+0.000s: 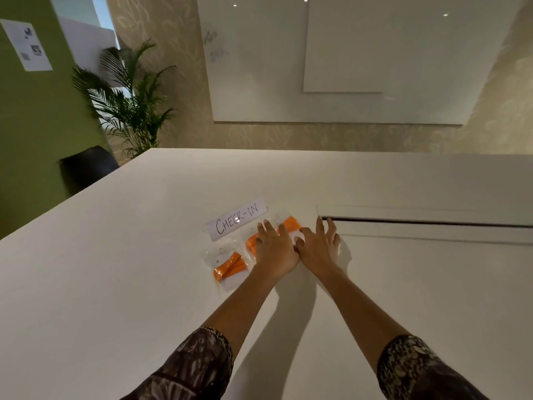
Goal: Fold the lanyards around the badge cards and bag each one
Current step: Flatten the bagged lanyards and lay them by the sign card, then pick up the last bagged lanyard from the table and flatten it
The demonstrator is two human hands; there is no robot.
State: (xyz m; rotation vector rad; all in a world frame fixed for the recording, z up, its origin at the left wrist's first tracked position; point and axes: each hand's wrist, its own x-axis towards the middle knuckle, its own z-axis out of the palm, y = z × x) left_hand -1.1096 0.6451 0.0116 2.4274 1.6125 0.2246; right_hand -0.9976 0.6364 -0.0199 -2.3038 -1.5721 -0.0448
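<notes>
Broad white matte worktop [121, 255] filling the lower view, with a long dark slot [427, 222] cut across its right side. Beyond its far edge, two large glossy white wall boards [331, 62], a green wall carrying a printed sheet [27, 44], and a leafy palm plant [129, 102] in a dark pot.

Near the worktop's middle, a white paper strip hand-lettered "CHECK-IN" [238, 219], lying flat and slightly tilted. Just beside it, towards the camera, three clear plastic bags, each showing a folded orange lanyard inside: left bag [227, 265] lying free and untouched, middle bag [250, 242] partly under the left hand [275, 246], far bag [290, 223] peeking out past the fingertips. Badge cards themselves too faint to make out.

Both hands open, palms down, fingers spread, gripping nothing. Left hand pressed flat over the middle and far bags; right hand [320, 245] flat just beside it, thumbs touching, resting on bare worktop and the far bag's edge. Patterned dark sleeves [199, 368] at both forearms.
</notes>
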